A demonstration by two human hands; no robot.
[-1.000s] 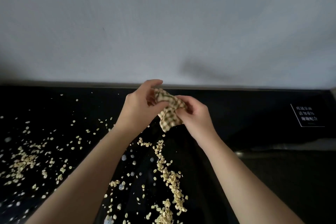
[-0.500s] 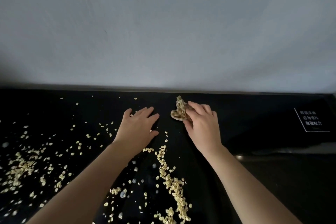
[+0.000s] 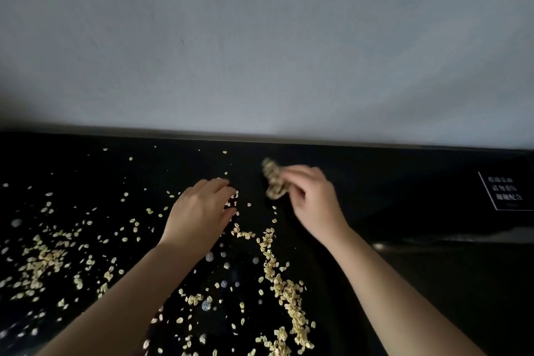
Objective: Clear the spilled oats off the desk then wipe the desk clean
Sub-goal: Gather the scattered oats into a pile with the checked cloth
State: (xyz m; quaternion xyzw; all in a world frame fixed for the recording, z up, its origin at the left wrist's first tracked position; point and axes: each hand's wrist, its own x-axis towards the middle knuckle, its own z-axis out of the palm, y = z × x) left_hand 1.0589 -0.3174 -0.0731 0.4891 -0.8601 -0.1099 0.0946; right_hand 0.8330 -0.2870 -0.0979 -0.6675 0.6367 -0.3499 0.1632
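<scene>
A plain grey-white wall [image 3: 260, 37] fills the upper half of the view, bare and softly lit, dimmer towards the lower left. Along its foot runs a thin pale ledge [image 3: 289, 140]. At far right sits a small dark sign [image 3: 504, 192] with white characters, too blurred to read. Lower right, a dull grey strip [image 3: 462, 238] catches some light.

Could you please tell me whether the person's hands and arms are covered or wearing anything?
Both forearms are bare as far as the frame shows, with no sleeves visible. The left hand and right hand wear no gloves; no watch or rings are visible, though the right hand is blurred.
</scene>
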